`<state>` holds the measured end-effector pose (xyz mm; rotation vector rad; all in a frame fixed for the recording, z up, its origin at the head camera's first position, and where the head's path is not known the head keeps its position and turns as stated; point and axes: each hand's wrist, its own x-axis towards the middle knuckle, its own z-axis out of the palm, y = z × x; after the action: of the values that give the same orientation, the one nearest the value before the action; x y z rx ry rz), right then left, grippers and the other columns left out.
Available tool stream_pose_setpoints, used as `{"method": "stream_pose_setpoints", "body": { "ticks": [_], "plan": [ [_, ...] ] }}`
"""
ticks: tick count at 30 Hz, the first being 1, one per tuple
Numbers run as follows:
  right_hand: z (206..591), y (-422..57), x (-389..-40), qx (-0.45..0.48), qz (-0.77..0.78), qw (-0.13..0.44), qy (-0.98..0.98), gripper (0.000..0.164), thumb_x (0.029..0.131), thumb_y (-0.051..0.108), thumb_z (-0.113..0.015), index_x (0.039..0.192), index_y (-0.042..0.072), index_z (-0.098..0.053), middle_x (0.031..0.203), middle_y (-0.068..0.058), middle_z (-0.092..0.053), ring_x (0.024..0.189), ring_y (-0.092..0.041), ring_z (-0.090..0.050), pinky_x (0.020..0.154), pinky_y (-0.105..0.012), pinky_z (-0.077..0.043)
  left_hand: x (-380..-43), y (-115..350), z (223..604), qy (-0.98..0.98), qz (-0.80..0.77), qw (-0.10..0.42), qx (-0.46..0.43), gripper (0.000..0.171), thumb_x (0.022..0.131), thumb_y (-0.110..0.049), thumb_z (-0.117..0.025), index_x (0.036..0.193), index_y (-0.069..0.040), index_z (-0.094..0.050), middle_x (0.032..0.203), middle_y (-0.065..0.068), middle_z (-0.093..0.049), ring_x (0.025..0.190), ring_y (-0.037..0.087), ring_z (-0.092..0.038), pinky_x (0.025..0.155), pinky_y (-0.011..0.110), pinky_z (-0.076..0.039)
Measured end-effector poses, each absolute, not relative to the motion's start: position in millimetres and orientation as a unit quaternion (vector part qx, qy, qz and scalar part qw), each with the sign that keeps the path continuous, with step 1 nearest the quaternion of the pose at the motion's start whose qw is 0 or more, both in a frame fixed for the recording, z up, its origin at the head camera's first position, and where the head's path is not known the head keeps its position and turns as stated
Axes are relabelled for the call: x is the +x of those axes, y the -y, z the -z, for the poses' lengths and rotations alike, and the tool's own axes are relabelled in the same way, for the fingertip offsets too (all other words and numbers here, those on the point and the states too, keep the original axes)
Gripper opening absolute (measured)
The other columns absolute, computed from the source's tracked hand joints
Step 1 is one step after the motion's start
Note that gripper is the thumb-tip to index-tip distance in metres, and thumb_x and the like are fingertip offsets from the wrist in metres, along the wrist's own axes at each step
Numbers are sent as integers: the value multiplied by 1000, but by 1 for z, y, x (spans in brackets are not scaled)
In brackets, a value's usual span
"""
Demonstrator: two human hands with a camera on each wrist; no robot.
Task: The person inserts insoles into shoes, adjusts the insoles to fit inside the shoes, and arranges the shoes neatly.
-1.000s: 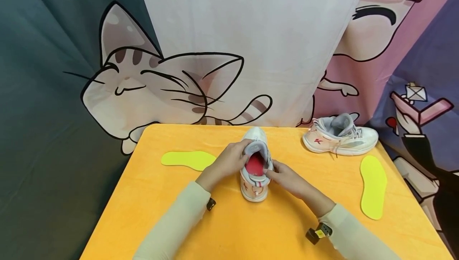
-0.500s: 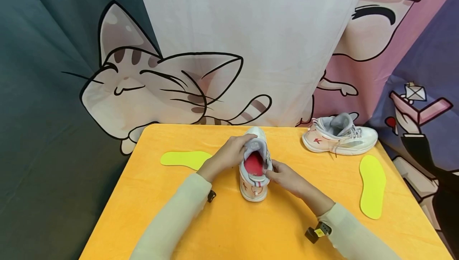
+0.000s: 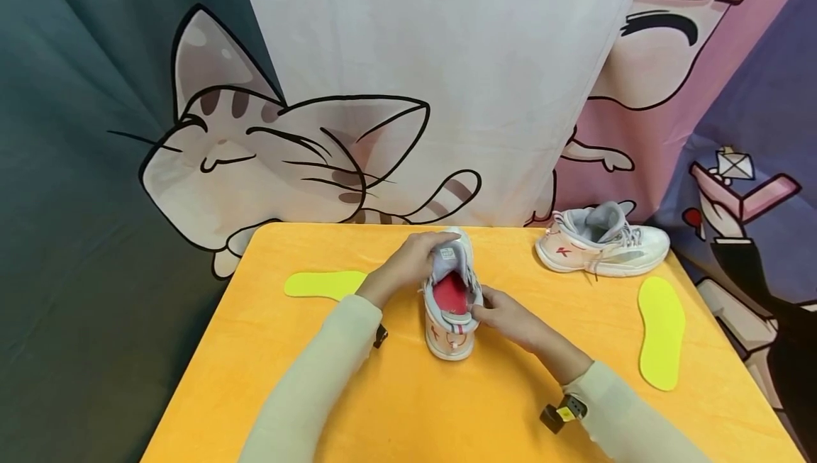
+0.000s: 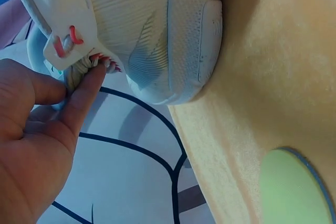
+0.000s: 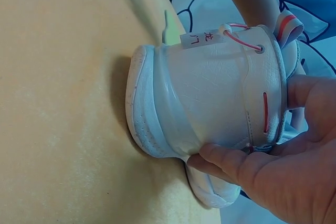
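A white sneaker [image 3: 449,341] stands on the yellow table, toe pointing away from me, with a red insole [image 3: 450,294] visible inside. My left hand [image 3: 411,262] pinches the top of its grey tongue [image 3: 447,259], holding it forward so a white label shows. Up close in the left wrist view, thumb and index finger meet at the tongue and laces [image 4: 79,73]. On the opposite side, my right hand [image 3: 509,318] grips the collar near the heel, thumb inside the opening. The right wrist view shows its fingers against the shoe's outer side [image 5: 210,90].
Left of the sneaker lies a yellow-green insole [image 3: 322,284], partly covered by my left forearm. Another yellow-green insole [image 3: 662,335] lies at the right. Behind that one stands a second white sneaker [image 3: 577,254], toe to the right. A printed cloth [image 3: 510,80] hangs behind the table.
My left hand has moved slightly forward and tilted the tongue away from me, widening the opening and exposing its label. The right hand keeps its hold with little movement.
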<state>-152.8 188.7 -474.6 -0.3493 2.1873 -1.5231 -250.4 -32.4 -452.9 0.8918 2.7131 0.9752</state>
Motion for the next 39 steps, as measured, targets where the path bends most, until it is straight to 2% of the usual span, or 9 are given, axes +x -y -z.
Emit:
{"method": "stream_pose_setpoints", "body": {
  "ticks": [5,8,11,15,18,22,27,33,39],
  "plan": [
    [474,-187,-154,-125,539,220,-803,54,100,13,-53,145,-14,-44,130,-26,-60,109,-23,-56,92,-27,-48,-255,33,453,-897,-324,58,295,68,90,19,-56,147,-18,-59,142,9,-64,117,22,-62,100,37,-53],
    [473,-187,-154,-125,538,219,-804,54,99,13,-54,144,-14,-44,128,-26,-60,107,-23,-56,91,-28,-48,-254,31,454,-898,-317,61,297,68,90,18,-56,148,-18,-58,142,10,-64,118,23,-61,101,37,-53],
    [472,-187,-153,-132,538,216,-804,53,100,13,-55,144,-15,-44,127,-26,-61,106,-23,-56,91,-30,-49,-252,29,454,-901,-313,64,294,66,91,16,-57,149,-17,-57,142,11,-63,124,24,-61,107,38,-52],
    [474,-187,-154,-133,532,212,-809,54,100,14,-55,145,-15,-44,130,-27,-60,108,-25,-57,95,-32,-49,-247,28,447,-906,-308,60,282,54,97,6,-59,147,-16,-58,139,11,-64,121,23,-61,107,38,-51],
    [476,-188,-155,-137,527,211,-812,55,100,15,-54,145,-15,-44,131,-28,-60,109,-25,-57,94,-30,-49,-244,27,442,-908,-310,55,277,42,101,-6,-62,142,-14,-62,132,10,-66,115,21,-62,103,37,-53],
    [475,-186,-154,-138,523,211,-814,54,100,14,-53,144,-16,-44,129,-27,-60,107,-23,-57,91,-29,-49,-242,24,439,-905,-313,49,284,32,101,-18,-68,132,-13,-69,124,7,-68,111,19,-63,101,36,-54],
    [474,-183,-155,-131,519,213,-817,54,99,12,-54,145,-15,-44,130,-26,-61,108,-24,-57,93,-33,-49,-242,20,439,-907,-301,41,291,24,101,-24,-68,122,-14,-73,115,3,-71,103,16,-63,95,33,-55],
    [471,-182,-154,-109,522,219,-817,54,99,11,-54,146,-15,-44,133,-26,-60,109,-25,-57,94,-33,-49,-247,18,442,-906,-283,5,315,19,103,-26,-65,115,-15,-75,108,1,-71,97,15,-63,93,31,-55],
    [468,-184,-152,-111,535,223,-807,54,98,8,-53,146,-16,-42,133,-27,-61,109,-26,-59,91,-33,-50,-253,20,450,-907,-271,-34,319,19,104,-25,-63,116,-16,-76,107,1,-72,98,17,-66,94,33,-55]
  ]
}}
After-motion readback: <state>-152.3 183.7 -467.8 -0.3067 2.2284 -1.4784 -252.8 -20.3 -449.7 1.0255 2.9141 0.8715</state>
